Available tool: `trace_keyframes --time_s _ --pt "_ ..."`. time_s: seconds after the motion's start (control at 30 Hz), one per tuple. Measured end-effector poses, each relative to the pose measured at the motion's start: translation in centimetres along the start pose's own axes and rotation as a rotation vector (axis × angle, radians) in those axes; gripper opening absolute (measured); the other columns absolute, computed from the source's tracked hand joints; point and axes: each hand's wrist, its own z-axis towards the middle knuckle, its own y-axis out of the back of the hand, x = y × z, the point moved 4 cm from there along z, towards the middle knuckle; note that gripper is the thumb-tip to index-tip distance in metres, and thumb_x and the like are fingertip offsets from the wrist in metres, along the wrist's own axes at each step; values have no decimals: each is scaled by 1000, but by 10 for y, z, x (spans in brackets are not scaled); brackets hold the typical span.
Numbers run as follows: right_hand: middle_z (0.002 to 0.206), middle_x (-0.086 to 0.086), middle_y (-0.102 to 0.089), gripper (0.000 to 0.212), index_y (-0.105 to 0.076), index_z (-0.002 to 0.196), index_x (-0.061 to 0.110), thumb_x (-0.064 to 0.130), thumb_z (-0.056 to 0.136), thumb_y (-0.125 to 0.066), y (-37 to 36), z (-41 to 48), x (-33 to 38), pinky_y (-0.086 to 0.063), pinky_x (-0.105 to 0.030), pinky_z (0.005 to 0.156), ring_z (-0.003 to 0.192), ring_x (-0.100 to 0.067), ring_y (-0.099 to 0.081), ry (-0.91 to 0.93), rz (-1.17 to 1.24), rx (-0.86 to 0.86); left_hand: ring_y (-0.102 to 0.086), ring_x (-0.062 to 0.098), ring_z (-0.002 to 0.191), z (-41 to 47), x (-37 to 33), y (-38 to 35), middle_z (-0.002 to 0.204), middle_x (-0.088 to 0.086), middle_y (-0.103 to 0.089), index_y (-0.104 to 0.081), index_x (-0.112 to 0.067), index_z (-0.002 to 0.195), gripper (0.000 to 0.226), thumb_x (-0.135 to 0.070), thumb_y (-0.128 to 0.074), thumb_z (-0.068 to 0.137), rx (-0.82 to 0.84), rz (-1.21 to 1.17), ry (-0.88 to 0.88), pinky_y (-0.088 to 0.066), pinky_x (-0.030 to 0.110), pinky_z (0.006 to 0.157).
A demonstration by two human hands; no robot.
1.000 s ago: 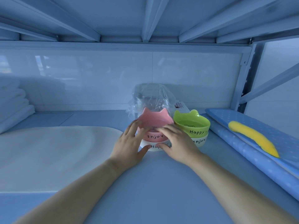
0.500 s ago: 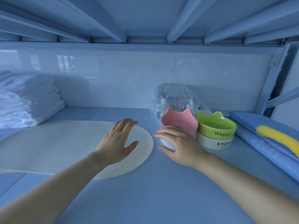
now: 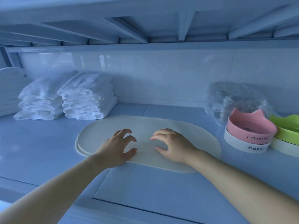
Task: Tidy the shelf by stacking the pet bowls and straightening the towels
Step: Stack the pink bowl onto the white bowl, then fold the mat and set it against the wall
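Blue shelf (image 3: 48, 151), pale oval mat (image 3: 145, 125) centre. Left hand (image 3: 116, 147) and right hand (image 3: 174, 146) on mat, fingers loosely bent, holding nothing. Pink bowl (image 3: 250, 128) stacked in white bowl (image 3: 242, 144), right; towels (image 3: 87, 97) far left

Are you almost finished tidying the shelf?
The bowls look stacked: pink bowl on a white bowl, green bowl on another. The left hand and right hand are over the cream mat, holding nothing. The two towel piles look rumpled, so they are left.
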Motion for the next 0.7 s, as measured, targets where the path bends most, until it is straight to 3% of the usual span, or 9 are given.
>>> trace_keyframes --time_s 0.2,0.37,0.47,0.6,0.7 --pt "121 6 -56 29 -61 113 19 33 87 -60 -43 50 41 -38 -25 94 113 -12 -49 -50 19 65 -38 13 124 -22 61 8 133 -13 -39 -46 -42 125 35 -51 -41 91 80 -78 12 -35 32 101" --pt "124 3 -55 33 -61 115 17 34 87 -61 -74 86 74 -38 -24 95 113 -13 -50 -101 74 77 -42 9 120 -33 109 18 130 -15 -43 -48 -42 124 34 -51 -42 91 100 -127 -4 -39 32 98" --pt "125 1 -56 36 -62 116 14 37 88 -60 -86 89 83 -37 -24 97 114 -14 -51 -139 125 114 -52 7 111 -40 128 21 121 -13 -51 -60 -34 114 27 -41 -56 88 31 -333 -10 -39 24 96" --pt "130 12 -54 40 -64 114 23 47 82 -63 -83 69 74 -29 -11 98 118 1 -46 -209 185 109 -53 -2 99 -42 130 21 119 -18 -52 -67 -37 104 36 -47 -75 70 12 -452 -7 -41 20 93" --pt "132 19 -50 45 -64 114 30 55 76 -65 -78 65 72 -27 -13 102 120 8 -41 -233 163 124 -55 -12 86 -41 133 23 118 -26 -53 -68 -41 98 36 -49 -78 64 40 -528 20 -41 17 90"
